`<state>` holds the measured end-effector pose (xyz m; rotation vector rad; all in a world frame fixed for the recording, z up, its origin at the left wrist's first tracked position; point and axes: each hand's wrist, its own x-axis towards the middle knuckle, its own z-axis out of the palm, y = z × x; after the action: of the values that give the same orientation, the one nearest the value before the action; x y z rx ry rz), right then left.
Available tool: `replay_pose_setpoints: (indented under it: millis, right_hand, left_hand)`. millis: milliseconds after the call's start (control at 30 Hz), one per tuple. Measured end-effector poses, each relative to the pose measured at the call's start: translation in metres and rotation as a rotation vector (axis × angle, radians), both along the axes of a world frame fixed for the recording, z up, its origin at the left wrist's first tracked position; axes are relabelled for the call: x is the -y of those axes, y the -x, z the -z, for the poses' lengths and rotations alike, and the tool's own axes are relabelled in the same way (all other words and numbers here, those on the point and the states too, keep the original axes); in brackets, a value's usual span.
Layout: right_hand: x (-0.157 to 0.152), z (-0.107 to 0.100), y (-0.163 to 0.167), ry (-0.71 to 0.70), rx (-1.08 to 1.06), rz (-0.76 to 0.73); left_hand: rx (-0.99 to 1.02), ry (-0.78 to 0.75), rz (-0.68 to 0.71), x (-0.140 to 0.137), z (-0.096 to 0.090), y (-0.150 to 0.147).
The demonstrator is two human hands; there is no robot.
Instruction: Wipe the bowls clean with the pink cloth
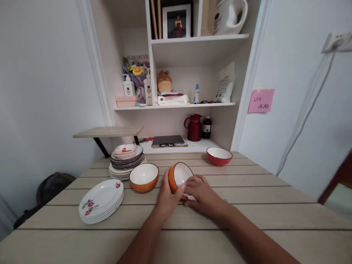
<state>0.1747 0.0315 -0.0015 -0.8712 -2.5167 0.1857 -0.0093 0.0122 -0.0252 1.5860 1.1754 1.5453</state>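
An orange bowl (pixel 182 172) with a white inside and a dark rim is tilted up over the middle of the table. My left hand (pixel 168 194) grips it from the left, thumb at the near side of the rim. From the right, my right hand (pixel 202 192) has its fingers curled over the rim. Below that hand shows a small white piece (pixel 190 197) with a dark edge; whether it is part of a second bowl I cannot tell. Just left of my hands, another orange bowl (pixel 144 176) stands upright.
White plates with red flowers (pixel 100 200) are stacked at the left. Behind them, more stacked plates (pixel 128 161) carry small pink-rimmed dishes (pixel 125 149). A red bowl (pixel 219 156) stands at the back right. A raised wooden shelf (pixel 108 132) overhangs the back left; a red jug (pixel 194 128) stands behind.
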Motion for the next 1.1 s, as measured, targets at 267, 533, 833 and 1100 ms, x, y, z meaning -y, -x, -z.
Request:
replay_pose_setpoints:
  millis: [267,533,833,1100]
  right_hand:
    - [0.011,-0.003,0.007,-0.05,0.022,0.011]
    - [0.004,0.002,0.009,0.039,-0.121,-0.005]
    - [-0.007,0.004,-0.006,-0.033,0.073,0.084]
    - [0.009,0.001,0.011,0.041,-0.043,-0.1]
  left_hand:
    - [0.052,0.068,0.108,0.007,-0.005,0.004]
    - [0.055,0.015,0.054,0.005,0.0,0.002]
    - [0.114,0.05,0.016,-0.002,0.004,0.003]
    - [0.069,0.103,-0.031,0.005,-0.003,0.001]
